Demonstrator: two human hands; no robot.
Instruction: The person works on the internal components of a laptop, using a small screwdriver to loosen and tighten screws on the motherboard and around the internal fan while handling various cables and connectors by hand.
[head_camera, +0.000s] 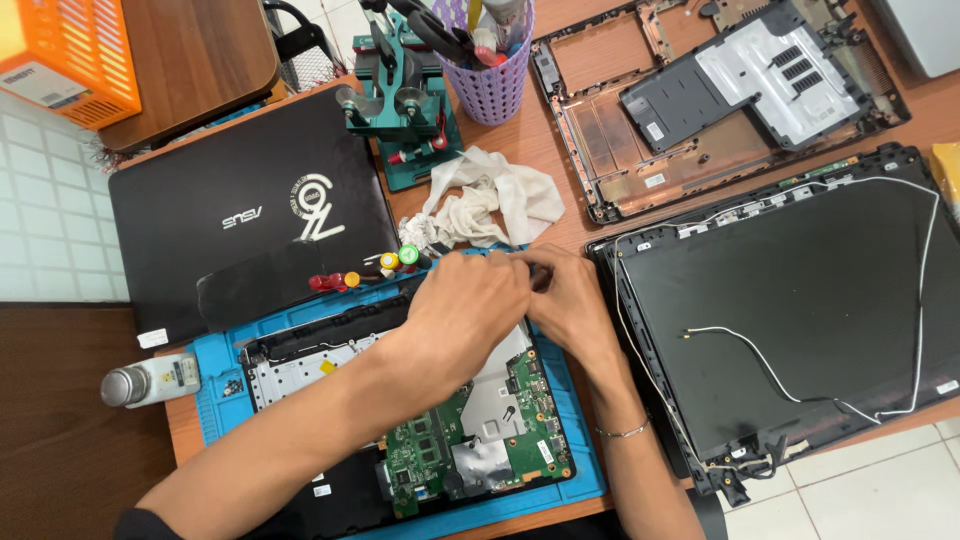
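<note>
An opened laptop base (300, 365) with a green circuit board (535, 415) lies on a blue work mat (215, 375). My left hand (465, 315) and my right hand (570, 300) meet over its far right corner, fingers pinched close together. What they pinch is hidden by the fingers. A thin bracelet circles my right wrist. Several screwdrivers with coloured caps (385, 265) lie just left of my left hand.
A closed black laptop (220, 180) lies at the left. A black screen lid (800, 300) with white cables sits right. Behind are a bare laptop shell (610, 150), white rag (490, 205), green vise (400, 95), purple tool cup (490, 80), orange crate (70, 55) and small bottle (150, 380).
</note>
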